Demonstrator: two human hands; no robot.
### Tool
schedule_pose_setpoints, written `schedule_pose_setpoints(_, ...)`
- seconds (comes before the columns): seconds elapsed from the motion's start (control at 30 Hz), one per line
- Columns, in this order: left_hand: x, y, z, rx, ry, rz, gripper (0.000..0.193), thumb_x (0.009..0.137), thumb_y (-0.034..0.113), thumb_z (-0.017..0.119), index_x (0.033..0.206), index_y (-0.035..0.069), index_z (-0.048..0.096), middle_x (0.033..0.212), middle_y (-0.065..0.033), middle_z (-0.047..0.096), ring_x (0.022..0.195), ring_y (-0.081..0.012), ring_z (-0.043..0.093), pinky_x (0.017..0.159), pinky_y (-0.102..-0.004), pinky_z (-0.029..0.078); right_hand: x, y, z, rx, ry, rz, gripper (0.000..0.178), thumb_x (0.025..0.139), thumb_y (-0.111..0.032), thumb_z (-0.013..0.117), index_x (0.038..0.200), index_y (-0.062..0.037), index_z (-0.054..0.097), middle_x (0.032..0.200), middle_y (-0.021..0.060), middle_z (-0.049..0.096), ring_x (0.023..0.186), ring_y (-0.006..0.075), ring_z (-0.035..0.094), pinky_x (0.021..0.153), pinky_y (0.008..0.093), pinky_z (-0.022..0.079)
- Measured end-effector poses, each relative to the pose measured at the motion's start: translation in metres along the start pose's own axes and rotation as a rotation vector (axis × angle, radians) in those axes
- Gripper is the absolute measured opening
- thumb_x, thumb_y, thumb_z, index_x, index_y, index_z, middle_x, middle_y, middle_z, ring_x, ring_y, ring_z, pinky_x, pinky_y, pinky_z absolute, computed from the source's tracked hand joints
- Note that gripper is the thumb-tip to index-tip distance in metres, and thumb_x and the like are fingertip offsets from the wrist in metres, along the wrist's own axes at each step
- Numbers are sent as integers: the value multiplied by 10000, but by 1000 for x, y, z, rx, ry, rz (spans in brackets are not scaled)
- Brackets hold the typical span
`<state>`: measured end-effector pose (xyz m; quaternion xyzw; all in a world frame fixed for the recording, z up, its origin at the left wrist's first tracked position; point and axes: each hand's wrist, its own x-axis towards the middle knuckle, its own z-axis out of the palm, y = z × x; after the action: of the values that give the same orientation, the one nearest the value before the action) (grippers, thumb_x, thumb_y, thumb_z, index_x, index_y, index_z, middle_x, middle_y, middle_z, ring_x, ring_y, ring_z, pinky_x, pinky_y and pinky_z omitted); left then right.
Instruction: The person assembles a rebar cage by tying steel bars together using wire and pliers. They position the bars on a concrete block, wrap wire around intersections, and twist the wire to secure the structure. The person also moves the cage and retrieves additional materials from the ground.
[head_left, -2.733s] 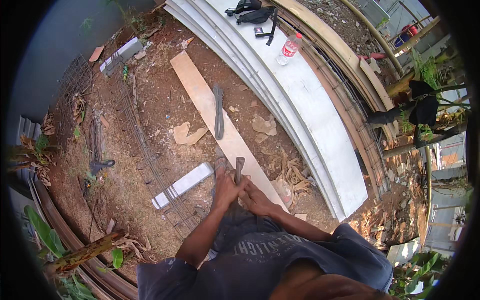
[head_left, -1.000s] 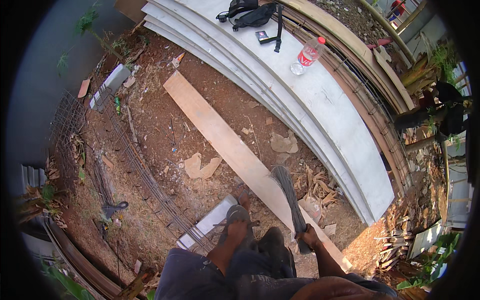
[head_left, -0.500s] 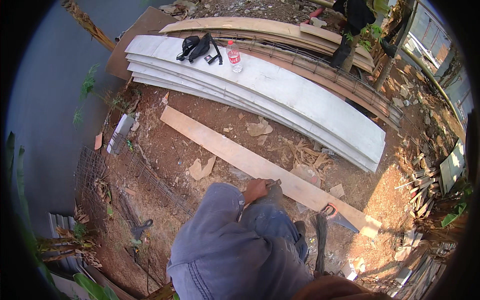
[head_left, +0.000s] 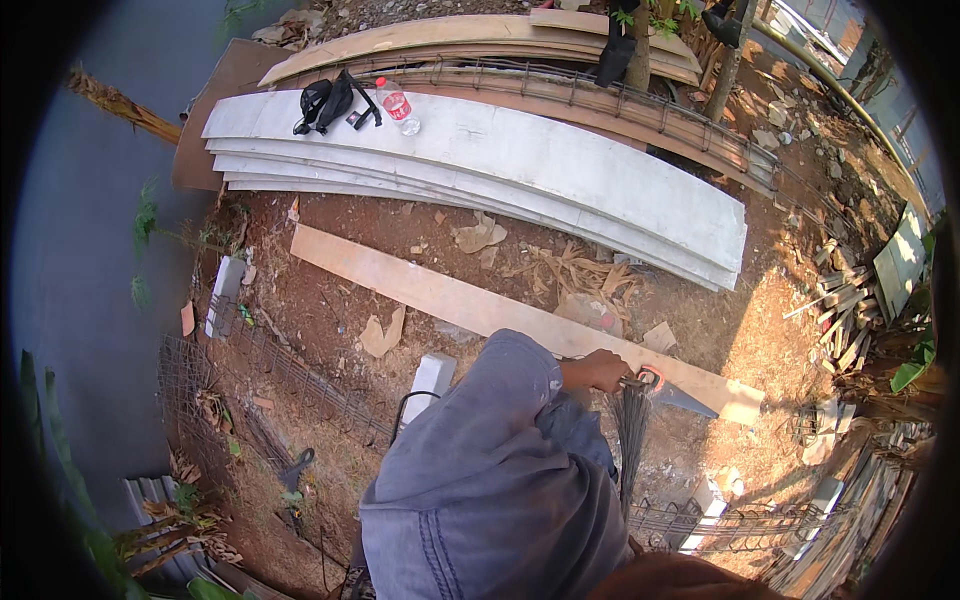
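Observation:
My left arm, in a grey-blue sleeve (head_left: pixel 460 440), bends across to the right over my blue trouser knee. The left hand (head_left: pixel 603 370) is closed, its fingers at the top end of a bundle of thin dark wire (head_left: pixel 629 440) that hangs down beside the knee. Just past the fingers is a hand saw (head_left: pixel 685 402) with an orange-and-black handle, on a long plywood strip (head_left: pixel 430 291) that lies on the dirt. My right hand does not show.
Beyond the strip, stacked white boards (head_left: pixel 560 165) carry a plastic bottle (head_left: pixel 398 106) and black straps (head_left: pixel 328 102). Steel rebar cages (head_left: pixel 300 370) lie at left and lower right. A pale block (head_left: pixel 430 376) stands by my elbow. Scrap wood (head_left: pixel 850 310) is piled at right.
My left hand has moved right, from over the knee to the top of the wire bundle. The view has shifted, and the pale block by my elbow has come into sight.

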<state>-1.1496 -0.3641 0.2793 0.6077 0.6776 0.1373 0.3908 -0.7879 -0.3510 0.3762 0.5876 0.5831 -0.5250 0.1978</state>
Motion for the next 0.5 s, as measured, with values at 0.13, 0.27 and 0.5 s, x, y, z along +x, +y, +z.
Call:
schedule_pose_setpoints(0.13, 12, 1, -12, -36, 85, -154, 384, 766, 223, 661, 1147, 188, 690, 944, -144, 708, 909, -340, 672, 807, -464, 515, 4, -13, -15, 43, 12, 40, 599, 615, -263, 765, 1064, 112, 638, 987, 229, 692, 908, 344, 682, 806, 397, 519)
schedule_pose_setpoints(0.27, 8, -41, -17, -75, 185, -402, 262, 795, 240, 647, 1032, 147, 708, 918, -146, 707, 891, -336, 675, 785, -471, 517, 14, -28, -23, 79, -18, 50, 602, 622, -261, 764, 1078, 110, 635, 1001, 225, 691, 916, 340, 681, 814, 394, 518)
schedule_pose_setpoints(0.5, 28, -45, -25, -102, 183, -535, 287, 765, 285, 654, 999, 126, 704, 898, -152, 702, 901, -339, 674, 817, -465, 517, 17, -30, -49, 224, -28, 54, 608, 633, -258, 760, 1103, 105, 629, 1026, 217, 689, 930, 332, 679, 826, 391, 516)
